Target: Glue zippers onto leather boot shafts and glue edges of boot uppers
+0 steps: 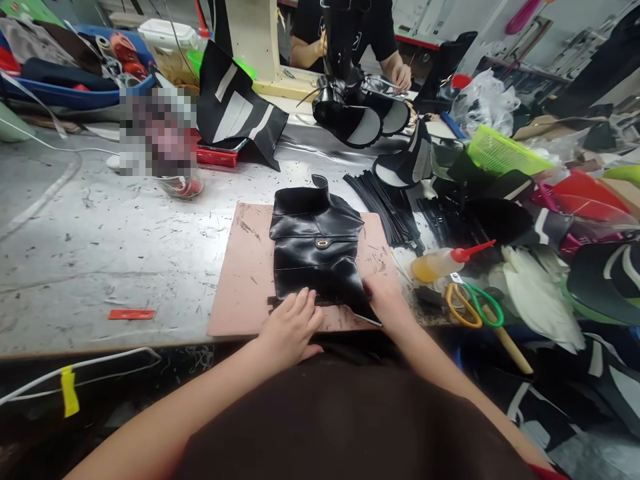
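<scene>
Two hands press on a black leather piece lying on a pink mat at the near edge of the counter. In the head view, the left hand lies flat and open, fingertips on the piece's lower edge, gripping nothing. The right hand rests on the lower right corner; whether its fingers pinch the edge I cannot tell. The leather looks soft, light, glossy and likely slippery, best held by its edges. Scissors and a glue bottle lie just right of the mat.
</scene>
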`<state>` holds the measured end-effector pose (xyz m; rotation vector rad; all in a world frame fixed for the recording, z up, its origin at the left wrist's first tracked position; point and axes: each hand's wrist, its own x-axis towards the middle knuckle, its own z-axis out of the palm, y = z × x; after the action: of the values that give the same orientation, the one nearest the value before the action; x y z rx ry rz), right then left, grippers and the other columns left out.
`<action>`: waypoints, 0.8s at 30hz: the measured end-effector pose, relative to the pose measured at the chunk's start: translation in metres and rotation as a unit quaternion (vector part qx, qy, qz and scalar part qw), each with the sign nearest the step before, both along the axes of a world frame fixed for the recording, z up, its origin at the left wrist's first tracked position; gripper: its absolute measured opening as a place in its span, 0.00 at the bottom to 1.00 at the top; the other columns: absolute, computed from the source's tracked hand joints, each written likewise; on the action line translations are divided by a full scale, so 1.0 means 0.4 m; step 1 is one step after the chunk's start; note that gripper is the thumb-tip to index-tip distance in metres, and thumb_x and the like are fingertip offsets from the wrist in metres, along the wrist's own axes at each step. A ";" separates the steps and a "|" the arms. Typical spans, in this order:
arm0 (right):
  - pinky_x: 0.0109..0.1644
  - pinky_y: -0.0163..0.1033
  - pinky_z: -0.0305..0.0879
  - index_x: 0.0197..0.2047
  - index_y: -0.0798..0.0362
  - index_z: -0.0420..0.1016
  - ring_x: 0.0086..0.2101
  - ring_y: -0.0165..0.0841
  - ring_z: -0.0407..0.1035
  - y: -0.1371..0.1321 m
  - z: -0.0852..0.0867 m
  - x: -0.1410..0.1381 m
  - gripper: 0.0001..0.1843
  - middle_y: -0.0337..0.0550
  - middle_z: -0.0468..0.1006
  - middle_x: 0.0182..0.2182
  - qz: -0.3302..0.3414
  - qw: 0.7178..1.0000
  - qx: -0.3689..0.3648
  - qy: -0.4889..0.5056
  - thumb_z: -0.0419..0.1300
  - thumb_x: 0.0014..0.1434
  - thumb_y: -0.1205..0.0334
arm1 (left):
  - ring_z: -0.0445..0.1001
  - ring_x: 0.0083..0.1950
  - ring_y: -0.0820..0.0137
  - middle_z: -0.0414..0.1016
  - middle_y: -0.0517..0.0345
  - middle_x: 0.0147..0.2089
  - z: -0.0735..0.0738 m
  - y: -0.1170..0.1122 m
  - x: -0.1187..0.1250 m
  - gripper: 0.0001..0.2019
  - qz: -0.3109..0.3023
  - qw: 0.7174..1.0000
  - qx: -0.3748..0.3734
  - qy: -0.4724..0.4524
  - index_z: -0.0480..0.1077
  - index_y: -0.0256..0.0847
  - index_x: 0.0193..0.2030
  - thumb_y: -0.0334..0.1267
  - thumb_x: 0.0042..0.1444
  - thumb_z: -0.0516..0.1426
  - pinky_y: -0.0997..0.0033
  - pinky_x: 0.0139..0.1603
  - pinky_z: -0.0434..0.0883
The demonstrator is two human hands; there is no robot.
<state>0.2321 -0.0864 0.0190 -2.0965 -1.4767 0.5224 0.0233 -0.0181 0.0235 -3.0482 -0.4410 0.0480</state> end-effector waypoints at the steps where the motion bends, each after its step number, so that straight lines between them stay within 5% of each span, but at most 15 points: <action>1: 0.30 0.40 0.65 0.30 0.51 0.70 0.27 0.35 0.69 -0.010 0.007 0.010 0.14 0.43 0.73 0.24 -0.024 0.996 -0.015 0.082 0.52 0.53 0.49 | 0.63 0.57 0.50 0.64 0.36 0.57 -0.003 0.002 0.002 0.30 -0.008 1.000 -0.003 -0.010 0.66 0.32 0.49 0.57 0.50 0.54 0.57 0.53 0.61; 3: 0.27 0.37 0.63 0.28 0.52 0.68 0.24 0.32 0.66 -0.031 0.020 0.015 0.18 0.40 0.71 0.22 -0.058 0.969 -0.039 0.239 0.51 0.51 0.45 | 0.62 0.58 0.51 0.64 0.36 0.57 -0.008 0.005 0.006 0.29 -0.015 1.000 -0.013 -0.024 0.66 0.32 0.48 0.57 0.49 0.54 0.59 0.54 0.61; 5: 0.27 0.36 0.62 0.27 0.53 0.67 0.23 0.30 0.64 -0.043 0.028 0.007 0.18 0.38 0.69 0.22 -0.075 0.955 -0.032 0.286 0.56 0.47 0.45 | 0.62 0.58 0.51 0.62 0.39 0.59 -0.010 0.005 0.010 0.28 -0.016 0.999 -0.025 -0.028 0.66 0.34 0.47 0.57 0.49 0.55 0.58 0.54 0.61; 10: 0.27 0.35 0.60 0.22 0.52 0.63 0.21 0.28 0.60 -0.017 0.017 0.002 0.13 0.35 0.65 0.18 -0.141 0.970 0.021 0.197 0.59 0.44 0.52 | 0.60 0.59 0.50 0.61 0.39 0.60 -0.010 0.002 0.021 0.26 -0.017 0.999 -0.029 -0.027 0.67 0.34 0.47 0.56 0.50 0.54 0.56 0.54 0.61; 24: 0.21 0.32 0.56 0.21 0.51 0.61 0.16 0.26 0.58 0.030 -0.005 0.036 0.10 0.30 0.62 0.14 -0.148 0.962 -0.050 0.224 0.59 0.43 0.56 | 0.61 0.58 0.51 0.61 0.40 0.60 -0.004 0.006 0.074 0.32 -0.051 0.997 -0.040 -0.032 0.67 0.34 0.49 0.61 0.47 0.54 0.58 0.53 0.61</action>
<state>0.2467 -0.0745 0.0171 -2.0481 -0.8818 0.8948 0.0528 -0.0156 0.0218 -3.1540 -0.2938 -0.0363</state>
